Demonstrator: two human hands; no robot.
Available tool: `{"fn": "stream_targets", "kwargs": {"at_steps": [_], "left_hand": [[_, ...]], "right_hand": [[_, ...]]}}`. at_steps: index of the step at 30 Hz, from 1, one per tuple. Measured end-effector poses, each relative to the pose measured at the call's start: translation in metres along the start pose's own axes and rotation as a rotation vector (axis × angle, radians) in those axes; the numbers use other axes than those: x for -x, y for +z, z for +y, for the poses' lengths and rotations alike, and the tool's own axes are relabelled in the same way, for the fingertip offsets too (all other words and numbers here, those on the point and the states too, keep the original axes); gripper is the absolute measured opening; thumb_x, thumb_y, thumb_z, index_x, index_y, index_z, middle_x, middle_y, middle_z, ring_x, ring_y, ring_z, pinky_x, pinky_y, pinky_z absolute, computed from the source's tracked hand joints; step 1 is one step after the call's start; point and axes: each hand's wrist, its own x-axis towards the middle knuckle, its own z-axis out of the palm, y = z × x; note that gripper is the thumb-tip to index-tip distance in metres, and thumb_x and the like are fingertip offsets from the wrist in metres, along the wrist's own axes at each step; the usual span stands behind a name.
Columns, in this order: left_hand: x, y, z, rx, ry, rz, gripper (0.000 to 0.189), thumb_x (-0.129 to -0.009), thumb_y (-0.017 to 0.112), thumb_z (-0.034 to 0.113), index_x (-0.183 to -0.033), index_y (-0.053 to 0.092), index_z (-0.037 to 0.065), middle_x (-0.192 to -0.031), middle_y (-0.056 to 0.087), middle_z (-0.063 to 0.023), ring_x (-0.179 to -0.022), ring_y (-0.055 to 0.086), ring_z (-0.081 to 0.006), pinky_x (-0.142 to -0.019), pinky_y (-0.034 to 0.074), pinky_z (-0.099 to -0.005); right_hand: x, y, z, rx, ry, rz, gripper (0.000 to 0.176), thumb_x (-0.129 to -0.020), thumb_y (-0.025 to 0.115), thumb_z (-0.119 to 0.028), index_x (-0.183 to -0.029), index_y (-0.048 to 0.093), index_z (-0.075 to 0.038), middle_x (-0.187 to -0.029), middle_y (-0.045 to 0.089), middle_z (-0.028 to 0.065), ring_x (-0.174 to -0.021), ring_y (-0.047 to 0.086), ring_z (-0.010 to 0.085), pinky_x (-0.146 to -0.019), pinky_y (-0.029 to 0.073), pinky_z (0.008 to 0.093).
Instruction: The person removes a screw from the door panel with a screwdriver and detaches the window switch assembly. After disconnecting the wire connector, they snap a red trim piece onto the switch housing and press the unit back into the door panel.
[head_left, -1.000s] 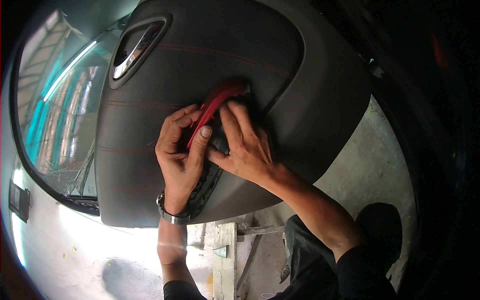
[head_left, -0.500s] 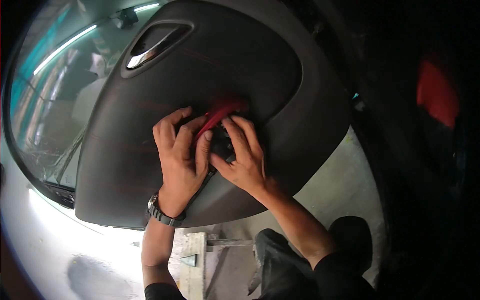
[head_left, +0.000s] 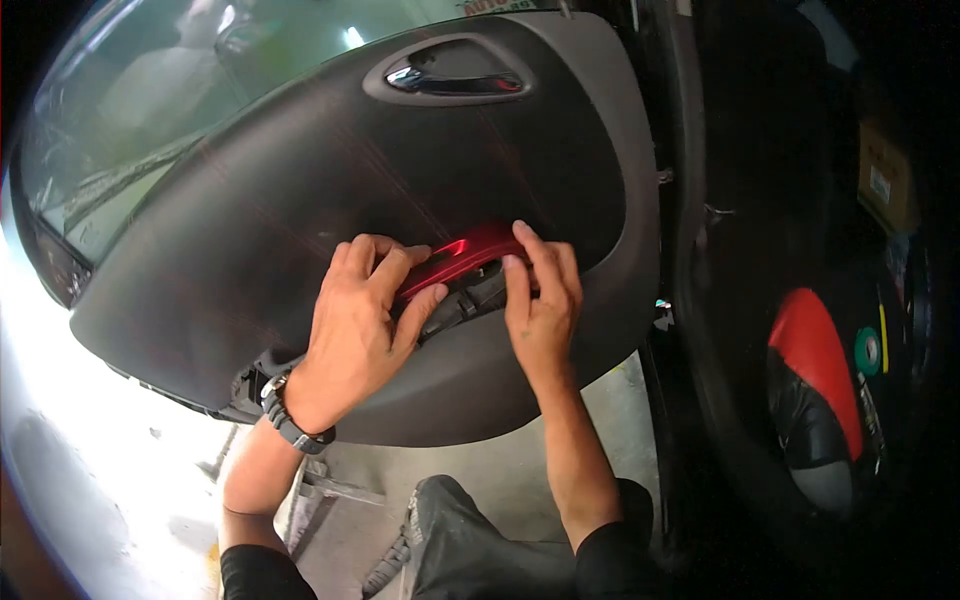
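Observation:
A glossy red, curved trim piece [head_left: 460, 260] lies along the dark car door panel [head_left: 280, 200], over a recess [head_left: 465, 303] with black plastic parts showing in it. My left hand [head_left: 355, 325] pinches the trim's left end between thumb and fingers; a black watch [head_left: 290, 418] is on that wrist. At the trim's right end, my right hand [head_left: 545, 310] grips it, fingers over the top and thumb at the lower edge. Above the trim is the chrome inner door handle [head_left: 455, 84]. The fingers cover both of its ends.
Window glass [head_left: 150, 130] borders the panel at the upper left. To the right, a red and black seat [head_left: 815, 370] appears inside the dark cabin, with a green tape roll [head_left: 869, 351] and a cardboard box [head_left: 887, 180]. A wooden support [head_left: 340, 490] stands below the door.
The view has turned, so the door panel lies more level and more of the cabin shows. My right hand has shifted to the trim's right end; my left hand still grips its left end.

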Motion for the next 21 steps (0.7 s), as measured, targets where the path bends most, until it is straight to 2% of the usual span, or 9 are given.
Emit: {"fn": "stream_targets", "kwargs": {"at_steps": [1, 4, 8, 11, 14, 17, 18, 19, 21], "left_hand": [[0.004, -0.004, -0.001, 0.015, -0.029, -0.005, 0.034, -0.085, 0.077, 0.019, -0.113, 0.07, 0.001, -0.1, 0.062, -0.0125, -0.09, 0.058, -0.0308, -0.08, 0.049, -0.0406], [0.018, -0.008, -0.011, 0.04, -0.082, -0.027, 0.037, -0.086, 0.077, 0.02, -0.116, 0.07, 0.0, -0.101, 0.062, -0.0133, -0.09, 0.06, -0.0307, -0.078, 0.051, -0.0402], [0.03, -0.011, -0.021, 0.064, -0.073, -0.064, 0.042, -0.086, 0.077, 0.021, -0.121, 0.068, -0.001, -0.102, 0.062, -0.0136, -0.089, 0.061, -0.0298, -0.077, 0.052, -0.0389], [0.03, -0.015, -0.021, 0.123, -0.132, -0.094, 0.047, -0.089, 0.075, 0.02, -0.129, 0.064, -0.001, -0.107, 0.061, -0.0166, -0.097, 0.062, -0.0305, -0.085, 0.051, -0.0378], [0.031, -0.014, -0.023, 0.168, -0.084, -0.082, 0.047, -0.089, 0.075, 0.02, -0.13, 0.064, 0.0, -0.109, 0.06, -0.0167, -0.099, 0.063, -0.0307, -0.087, 0.051, -0.0368], [0.028, -0.011, -0.021, 0.215, -0.12, -0.092, 0.045, -0.089, 0.075, 0.017, -0.13, 0.064, 0.001, -0.111, 0.059, -0.0159, -0.101, 0.063, -0.0309, -0.088, 0.051, -0.0368], [0.027, -0.006, -0.022, 0.215, -0.113, -0.01, 0.044, -0.089, 0.075, 0.016, -0.129, 0.065, 0.002, -0.111, 0.059, -0.0155, -0.101, 0.063, -0.0309, -0.088, 0.051, -0.037], [0.026, -0.001, -0.023, 0.213, -0.107, 0.07, 0.043, -0.088, 0.075, 0.015, -0.128, 0.065, 0.002, -0.111, 0.059, -0.015, -0.101, 0.063, -0.0309, -0.087, 0.051, -0.0372], [0.026, 0.007, -0.027, 0.22, -0.127, 0.176, 0.038, -0.087, 0.074, 0.009, -0.124, 0.068, 0.003, -0.11, 0.058, -0.0138, -0.1, 0.063, -0.03, -0.085, 0.052, -0.0368]], "right_hand": [[-0.007, -0.004, 0.002, -0.006, -0.011, -0.032, 0.033, -0.093, 0.068, -0.006, -0.126, 0.067, -0.006, -0.095, 0.058, 0.0121, -0.081, 0.063, 0.0254, -0.067, 0.051, 0.0372], [-0.015, -0.012, 0.012, -0.043, 0.075, -0.139, 0.038, -0.091, 0.072, -0.01, -0.129, 0.067, -0.005, -0.097, 0.061, 0.0102, -0.075, 0.062, 0.0192, -0.063, 0.052, 0.0333], [-0.02, -0.027, 0.007, 0.046, 0.083, -0.326, 0.049, -0.091, 0.075, -0.023, -0.135, 0.063, -0.005, -0.101, 0.062, 0.0099, -0.074, 0.061, 0.0158, -0.06, 0.052, 0.0311], [-0.018, -0.033, 0.012, 0.025, 0.037, -0.392, 0.06, -0.091, 0.074, -0.035, -0.142, 0.058, -0.008, -0.105, 0.061, 0.0112, -0.078, 0.062, 0.0152, -0.061, 0.052, 0.0305], [-0.014, -0.035, 0.008, 0.073, 0.017, -0.307, 0.059, -0.091, 0.075, -0.035, -0.141, 0.06, -0.01, -0.108, 0.061, 0.0118, -0.081, 0.062, 0.0167, -0.065, 0.054, 0.0308], [-0.012, -0.033, 0.006, 0.085, 0.001, -0.266, 0.045, -0.091, 0.074, -0.022, -0.134, 0.066, -0.011, -0.108, 0.06, 0.0118, -0.085, 0.063, 0.02, -0.071, 0.056, 0.0333], [-0.012, -0.032, 0.004, 0.101, -0.01, -0.244, 0.042, -0.092, 0.074, -0.019, -0.133, 0.068, -0.011, -0.108, 0.06, 0.0118, -0.085, 0.064, 0.0206, -0.072, 0.055, 0.0338], [-0.017, -0.031, 0.007, 0.248, -0.177, -0.192, 0.038, -0.091, 0.073, -0.01, -0.128, 0.071, -0.01, -0.103, 0.062, 0.0113, -0.087, 0.064, 0.0211, -0.072, 0.054, 0.0331], [-0.029, -0.025, 0.007, 0.204, -0.185, -0.192, 0.036, -0.09, 0.073, -0.009, -0.126, 0.072, -0.009, -0.1, 0.063, 0.0109, -0.087, 0.064, 0.0206, -0.072, 0.053, 0.0326]]}}
